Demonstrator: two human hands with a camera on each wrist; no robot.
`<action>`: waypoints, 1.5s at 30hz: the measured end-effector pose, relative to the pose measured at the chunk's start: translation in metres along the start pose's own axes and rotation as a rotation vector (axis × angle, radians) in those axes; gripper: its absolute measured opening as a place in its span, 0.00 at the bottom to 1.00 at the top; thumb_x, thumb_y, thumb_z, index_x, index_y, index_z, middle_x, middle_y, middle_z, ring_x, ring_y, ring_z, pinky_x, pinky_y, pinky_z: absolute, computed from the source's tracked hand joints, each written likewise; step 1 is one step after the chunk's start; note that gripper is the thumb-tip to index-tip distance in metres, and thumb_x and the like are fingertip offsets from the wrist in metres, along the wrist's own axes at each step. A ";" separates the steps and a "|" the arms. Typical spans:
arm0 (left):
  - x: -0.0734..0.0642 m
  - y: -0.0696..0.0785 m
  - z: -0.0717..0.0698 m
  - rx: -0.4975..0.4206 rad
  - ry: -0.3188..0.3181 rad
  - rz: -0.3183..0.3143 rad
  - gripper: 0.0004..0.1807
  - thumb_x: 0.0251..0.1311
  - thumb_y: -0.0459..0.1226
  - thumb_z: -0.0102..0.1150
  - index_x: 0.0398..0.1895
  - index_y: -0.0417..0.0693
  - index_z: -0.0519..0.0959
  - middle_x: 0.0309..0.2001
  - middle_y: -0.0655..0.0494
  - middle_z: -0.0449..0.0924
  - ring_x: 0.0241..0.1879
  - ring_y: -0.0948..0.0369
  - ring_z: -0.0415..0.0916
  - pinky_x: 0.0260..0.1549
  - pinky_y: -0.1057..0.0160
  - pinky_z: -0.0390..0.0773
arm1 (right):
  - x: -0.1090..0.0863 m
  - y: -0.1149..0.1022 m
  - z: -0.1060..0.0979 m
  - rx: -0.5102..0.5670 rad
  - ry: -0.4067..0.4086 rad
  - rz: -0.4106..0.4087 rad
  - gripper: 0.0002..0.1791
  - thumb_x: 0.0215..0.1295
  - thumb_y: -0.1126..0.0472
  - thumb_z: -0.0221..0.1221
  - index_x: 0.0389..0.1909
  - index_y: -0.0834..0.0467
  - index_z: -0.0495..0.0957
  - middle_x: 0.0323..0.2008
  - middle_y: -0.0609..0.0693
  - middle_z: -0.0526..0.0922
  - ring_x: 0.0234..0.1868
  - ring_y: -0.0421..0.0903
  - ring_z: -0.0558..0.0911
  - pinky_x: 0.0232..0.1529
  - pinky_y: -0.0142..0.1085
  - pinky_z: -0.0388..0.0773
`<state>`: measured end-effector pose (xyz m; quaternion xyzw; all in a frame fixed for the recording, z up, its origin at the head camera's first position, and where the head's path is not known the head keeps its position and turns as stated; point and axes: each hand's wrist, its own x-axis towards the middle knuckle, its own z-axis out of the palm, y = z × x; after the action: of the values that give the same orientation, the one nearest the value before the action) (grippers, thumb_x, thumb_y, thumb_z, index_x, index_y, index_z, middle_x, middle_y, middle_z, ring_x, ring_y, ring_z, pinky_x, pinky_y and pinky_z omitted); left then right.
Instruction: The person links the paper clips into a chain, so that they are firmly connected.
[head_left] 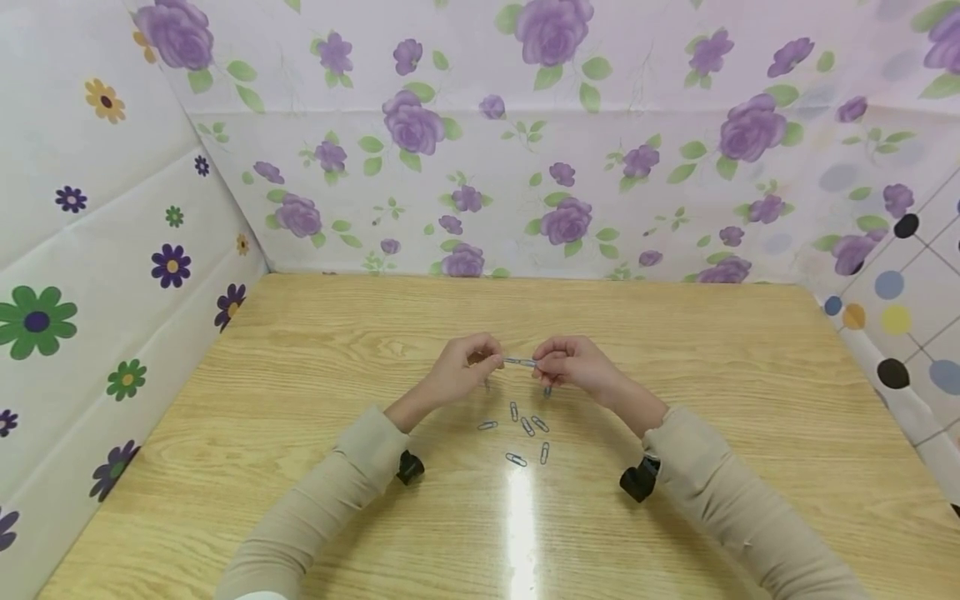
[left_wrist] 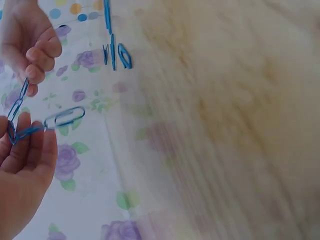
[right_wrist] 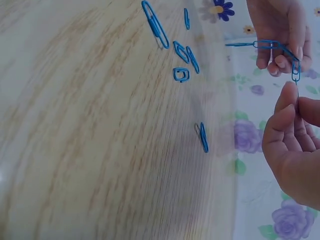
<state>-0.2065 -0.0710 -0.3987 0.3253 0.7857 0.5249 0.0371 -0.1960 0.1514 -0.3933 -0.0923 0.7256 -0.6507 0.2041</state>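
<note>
Blue clips, linked end to end, made a short chain (head_left: 519,362) that lay between the two hands above the table (head_left: 315,433). One end of it was at the fingertips of the right hand (head_left: 581,367), which pinched the last link between thumb and fingers. The left hand (head_left: 468,367) grasped the chain further along, thumb against fingers, and beyond that grip a free end stuck out past the fingers, as both wrist views showed. The stretch between the hands was short, and the fingertips were near each other but apart.

Six loose clips (head_left: 527,427) lay scattered on the wood, nearer the person than the hands and between the two forearms; two of them lay just beside each other, and the rest were spread around those. Another clip (head_left: 547,390) showed just under the right hand; from the head view one could not tell whether it touched the fingers.

Beige sleeves (head_left: 300,525) covered both forearms, and a black device (head_left: 410,467) sat at each wrist. Behind the table hung a sheet (head_left: 510,167) with purple roses; daisies marked the left wall (head_left: 90,250), coloured dots the right wall (head_left: 911,292).
</note>
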 end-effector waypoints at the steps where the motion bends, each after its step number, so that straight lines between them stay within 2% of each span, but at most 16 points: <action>1: 0.000 -0.001 0.000 -0.038 -0.007 -0.033 0.06 0.63 0.28 0.48 0.32 0.33 0.74 0.32 0.43 0.77 0.34 0.44 0.74 0.34 0.56 0.77 | 0.000 0.000 0.001 -0.013 0.011 -0.004 0.09 0.64 0.69 0.50 0.42 0.72 0.70 0.30 0.58 0.81 0.28 0.45 0.79 0.36 0.40 0.77; 4: 0.001 -0.001 -0.003 -0.150 -0.037 -0.109 0.06 0.64 0.28 0.46 0.33 0.30 0.73 0.35 0.37 0.76 0.38 0.41 0.74 0.37 0.48 0.75 | 0.000 0.000 0.003 -0.054 0.046 -0.022 0.08 0.64 0.70 0.51 0.41 0.71 0.71 0.30 0.59 0.81 0.28 0.48 0.79 0.34 0.40 0.77; 7: 0.002 -0.002 -0.005 -0.286 -0.068 -0.165 0.07 0.65 0.27 0.45 0.35 0.27 0.71 0.37 0.34 0.75 0.41 0.40 0.74 0.44 0.47 0.74 | 0.000 -0.001 0.006 -0.105 0.074 -0.051 0.07 0.64 0.70 0.51 0.39 0.71 0.72 0.30 0.62 0.81 0.29 0.53 0.80 0.33 0.41 0.77; 11: 0.002 -0.006 -0.008 -0.464 -0.099 -0.235 0.05 0.65 0.27 0.45 0.34 0.31 0.70 0.33 0.41 0.77 0.39 0.49 0.78 0.46 0.51 0.74 | -0.002 -0.003 0.010 -0.158 0.100 -0.088 0.07 0.64 0.70 0.51 0.39 0.70 0.73 0.31 0.63 0.81 0.32 0.60 0.79 0.33 0.43 0.78; 15: 0.004 -0.008 -0.010 -0.545 -0.115 -0.295 0.05 0.64 0.29 0.46 0.38 0.33 0.69 0.31 0.49 0.78 0.35 0.57 0.79 0.45 0.52 0.75 | -0.004 -0.005 0.013 -0.188 0.115 -0.106 0.07 0.64 0.71 0.51 0.39 0.70 0.73 0.31 0.64 0.81 0.33 0.63 0.78 0.32 0.44 0.78; 18: 0.006 -0.008 -0.010 -0.507 -0.123 -0.327 0.13 0.64 0.31 0.47 0.47 0.28 0.68 0.31 0.46 0.78 0.35 0.55 0.78 0.46 0.50 0.74 | -0.005 -0.005 0.014 -0.218 0.122 -0.126 0.06 0.63 0.72 0.50 0.38 0.70 0.73 0.32 0.65 0.81 0.33 0.64 0.78 0.33 0.46 0.77; 22: 0.010 -0.009 -0.008 -0.393 -0.130 -0.342 0.20 0.65 0.35 0.48 0.52 0.24 0.67 0.34 0.34 0.77 0.39 0.40 0.75 0.45 0.48 0.74 | -0.008 -0.009 0.017 -0.263 0.121 -0.150 0.06 0.61 0.72 0.53 0.38 0.70 0.74 0.30 0.62 0.81 0.32 0.62 0.78 0.36 0.51 0.76; 25: 0.013 -0.010 -0.007 -0.327 -0.139 -0.327 0.19 0.66 0.36 0.48 0.50 0.25 0.70 0.34 0.30 0.75 0.39 0.35 0.72 0.42 0.50 0.75 | -0.008 -0.009 0.018 -0.293 0.116 -0.163 0.07 0.60 0.70 0.55 0.38 0.69 0.74 0.29 0.62 0.81 0.31 0.60 0.79 0.36 0.51 0.77; 28: 0.014 -0.009 -0.007 -0.254 -0.157 -0.307 0.17 0.65 0.36 0.49 0.47 0.29 0.74 0.30 0.32 0.76 0.34 0.38 0.74 0.38 0.53 0.77 | -0.006 -0.003 0.017 -0.329 0.115 -0.177 0.06 0.60 0.69 0.56 0.37 0.66 0.75 0.31 0.63 0.81 0.31 0.60 0.79 0.33 0.49 0.77; 31: 0.014 -0.006 -0.006 -0.177 -0.187 -0.285 0.13 0.62 0.35 0.53 0.43 0.31 0.77 0.27 0.32 0.75 0.30 0.39 0.74 0.36 0.52 0.78 | -0.006 -0.001 0.017 -0.349 0.117 -0.183 0.05 0.60 0.69 0.56 0.37 0.65 0.75 0.31 0.64 0.81 0.31 0.60 0.80 0.32 0.51 0.76; 34: 0.013 0.003 -0.007 -0.117 -0.208 -0.249 0.10 0.60 0.32 0.54 0.40 0.32 0.78 0.27 0.29 0.74 0.29 0.36 0.73 0.31 0.48 0.76 | -0.006 -0.001 0.018 -0.359 0.117 -0.192 0.05 0.60 0.69 0.57 0.36 0.64 0.75 0.31 0.64 0.81 0.30 0.60 0.80 0.32 0.53 0.76; 38: 0.010 0.020 -0.008 -0.088 -0.220 -0.199 0.09 0.58 0.29 0.54 0.37 0.29 0.77 0.26 0.27 0.73 0.28 0.34 0.72 0.20 0.60 0.72 | -0.007 -0.001 0.019 -0.367 0.120 -0.203 0.05 0.60 0.68 0.57 0.36 0.64 0.74 0.31 0.63 0.82 0.30 0.59 0.80 0.32 0.52 0.76; 41: 0.009 0.027 -0.008 -0.081 -0.222 -0.166 0.08 0.58 0.27 0.53 0.36 0.27 0.76 0.25 0.28 0.73 0.28 0.34 0.72 0.17 0.70 0.65 | -0.007 -0.002 0.019 -0.365 0.123 -0.205 0.05 0.59 0.68 0.58 0.36 0.64 0.75 0.32 0.63 0.82 0.30 0.59 0.81 0.32 0.52 0.76; 43: 0.008 0.029 -0.008 -0.083 -0.222 -0.150 0.07 0.59 0.27 0.52 0.35 0.26 0.75 0.25 0.29 0.74 0.28 0.34 0.72 0.18 0.67 0.68 | -0.008 -0.002 0.018 -0.369 0.122 -0.204 0.05 0.59 0.68 0.58 0.36 0.64 0.75 0.32 0.63 0.81 0.30 0.59 0.81 0.33 0.52 0.76; 45: 0.008 0.030 -0.008 -0.093 -0.222 -0.144 0.06 0.59 0.26 0.52 0.34 0.26 0.75 0.24 0.31 0.75 0.29 0.34 0.73 0.23 0.57 0.74 | -0.008 -0.002 0.017 -0.367 0.121 -0.200 0.06 0.59 0.68 0.58 0.37 0.64 0.75 0.33 0.64 0.81 0.30 0.59 0.81 0.34 0.52 0.76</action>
<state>-0.2021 -0.0659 -0.3678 0.3220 0.7730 0.5173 0.1765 -0.1821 0.1386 -0.3914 -0.1601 0.8300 -0.5292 0.0743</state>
